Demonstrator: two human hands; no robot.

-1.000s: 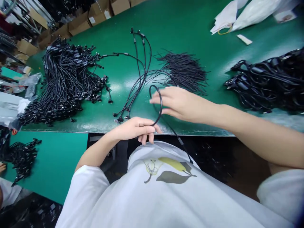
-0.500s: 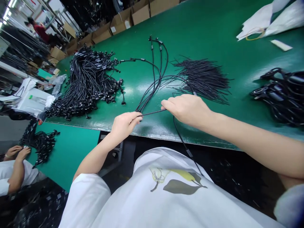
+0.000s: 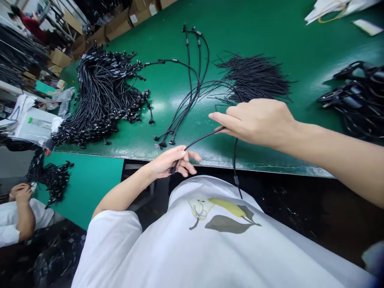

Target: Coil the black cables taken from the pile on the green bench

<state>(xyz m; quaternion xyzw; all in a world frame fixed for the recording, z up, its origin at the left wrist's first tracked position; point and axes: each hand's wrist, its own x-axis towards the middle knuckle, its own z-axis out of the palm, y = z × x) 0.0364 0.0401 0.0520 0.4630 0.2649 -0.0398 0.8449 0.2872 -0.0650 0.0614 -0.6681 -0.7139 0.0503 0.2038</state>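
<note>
My left hand (image 3: pixel 168 162), just off the table's front edge, has a black cable (image 3: pixel 200 139) between thumb and fingers. Its other fingers are spread, and the cable's connector end (image 3: pixel 172 170) shows at the palm. Above the table edge, my right hand (image 3: pixel 259 120) is closed on the same cable, with the fingertips partly hidden. A length of cable with a grey sleeve (image 3: pixel 236 180) hangs below it, over my shirt. Several black cables (image 3: pixel 186 106) with plugs lie on the green table beyond my hands. Behind my right hand is a pile of thin black strands (image 3: pixel 258 78).
A heap of black cables with connectors (image 3: pixel 102 92) covers the table's left part. More bundled cables (image 3: pixel 357 100) lie at the right. Cardboard boxes (image 3: pixel 120 24) line the back. A co-worker's hands (image 3: pixel 22 192) are at a lower green table (image 3: pixel 84 188) on the left.
My left hand has moved nearer my body and its fingers have spread, showing connector ends on the table. My right hand has shifted right; the cable between them now curves. The view has tilted slightly.
</note>
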